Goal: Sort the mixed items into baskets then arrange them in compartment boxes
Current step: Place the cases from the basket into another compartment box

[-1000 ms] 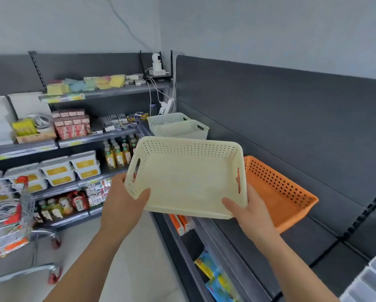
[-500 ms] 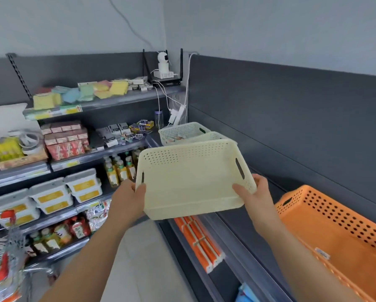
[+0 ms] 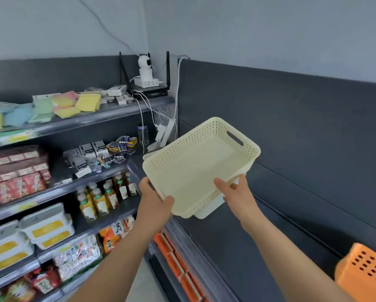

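You have brought the cream basket over a white basket on the dark shelf, in the middle of the frame. Your left hand grips its near corner and your right hand grips its near edge. An orange basket sits at the lower right.

Nothing cleanly legible: blurred Chinese characters on orange snack bag, smeared print on red cartons, shelf price tags unreadable.
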### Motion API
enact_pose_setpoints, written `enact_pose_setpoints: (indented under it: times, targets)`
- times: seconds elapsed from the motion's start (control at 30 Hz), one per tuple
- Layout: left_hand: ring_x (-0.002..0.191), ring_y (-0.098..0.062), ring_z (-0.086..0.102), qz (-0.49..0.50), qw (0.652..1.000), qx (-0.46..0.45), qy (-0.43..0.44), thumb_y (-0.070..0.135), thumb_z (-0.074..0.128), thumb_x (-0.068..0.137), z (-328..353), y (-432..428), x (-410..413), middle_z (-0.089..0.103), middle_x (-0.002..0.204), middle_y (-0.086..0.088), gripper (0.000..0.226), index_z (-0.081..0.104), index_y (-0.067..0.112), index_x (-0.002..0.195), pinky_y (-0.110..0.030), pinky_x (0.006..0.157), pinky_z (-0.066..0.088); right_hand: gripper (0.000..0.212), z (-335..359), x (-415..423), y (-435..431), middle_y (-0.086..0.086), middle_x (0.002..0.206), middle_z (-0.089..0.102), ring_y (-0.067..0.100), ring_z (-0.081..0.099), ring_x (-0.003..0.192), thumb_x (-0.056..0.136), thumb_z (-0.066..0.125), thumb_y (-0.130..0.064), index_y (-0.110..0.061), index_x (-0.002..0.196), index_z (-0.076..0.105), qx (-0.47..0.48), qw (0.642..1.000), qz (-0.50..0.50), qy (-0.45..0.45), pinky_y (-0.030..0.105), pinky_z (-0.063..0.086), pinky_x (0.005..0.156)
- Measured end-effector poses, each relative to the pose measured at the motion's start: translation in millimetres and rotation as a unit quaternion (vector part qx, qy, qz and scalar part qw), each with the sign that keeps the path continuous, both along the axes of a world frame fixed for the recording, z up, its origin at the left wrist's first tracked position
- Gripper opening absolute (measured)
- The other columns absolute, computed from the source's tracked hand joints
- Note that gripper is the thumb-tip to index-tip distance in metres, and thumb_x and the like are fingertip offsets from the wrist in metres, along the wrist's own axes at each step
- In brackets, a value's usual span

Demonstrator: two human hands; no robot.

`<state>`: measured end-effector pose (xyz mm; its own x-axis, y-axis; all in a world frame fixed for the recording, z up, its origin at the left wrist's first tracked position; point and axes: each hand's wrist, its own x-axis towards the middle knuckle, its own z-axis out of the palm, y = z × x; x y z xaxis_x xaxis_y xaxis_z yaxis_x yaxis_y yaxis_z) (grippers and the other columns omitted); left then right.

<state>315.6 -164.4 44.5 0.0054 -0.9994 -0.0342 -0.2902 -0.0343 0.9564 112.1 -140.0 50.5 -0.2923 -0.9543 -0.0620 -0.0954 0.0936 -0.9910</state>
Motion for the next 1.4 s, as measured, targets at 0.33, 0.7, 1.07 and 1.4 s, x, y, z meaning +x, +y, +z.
enact_pose_setpoints:
  times: [0.33,0.7,1.07,1.4]
  targets:
    - [0.077,-0.016,0.068,-0.076,0.997,0.000,0.022,0.023,0.060,0.093,-8.4,-156.1,5.1,0.061,0.096,-0.005,0.034,0.043,0.026,0.122,-0.025,0.060,0.058,0.025,-9.5,-13.1,-99.4,0.013,0.114,0.062,0.032,0.060,0.106,0.086,0.044,-0.015,-0.024,0.108,0.054,0.056,0.993,-0.094,0.050,0.046,0.051,0.096]
    - [0.050,-0.007,0.065,-0.317,0.910,-0.058,-0.259,0.040,0.048,0.095,-29.7,-258.5,-3.2,0.069,0.063,-0.002,0.033,0.060,0.012,0.081,-0.040,0.066,0.058,0.011,-24.6,-2.3,-117.5,0.003,0.064,0.043,0.016,0.035,0.052,0.083,0.036,-0.007,-0.009,0.075,0.042,0.193,0.942,-0.244,0.123,0.026,0.031,0.051]
    - [0.060,-0.012,0.051,-0.402,0.823,-0.154,-0.372,0.042,0.051,0.094,-57.4,-252.0,-25.6,0.056,0.069,0.001,0.034,0.051,0.017,0.071,-0.025,0.052,0.036,0.014,-42.0,-5.7,-96.1,-0.006,0.081,0.059,0.010,0.053,0.066,0.083,0.046,-0.010,-0.016,0.094,0.052,0.230,0.897,-0.323,0.196,0.021,0.038,0.053]
    - [0.081,-0.005,0.060,-0.330,0.845,-0.242,-0.344,0.048,0.049,0.093,-38.0,-267.2,12.1,0.064,0.092,0.015,0.025,0.060,0.029,0.102,-0.028,0.071,0.052,0.057,-28.7,48.2,-114.4,-0.005,0.153,0.030,0.013,0.029,0.139,0.094,0.052,-0.030,-0.015,0.146,0.032,0.162,0.855,-0.281,0.404,0.026,0.031,0.108]
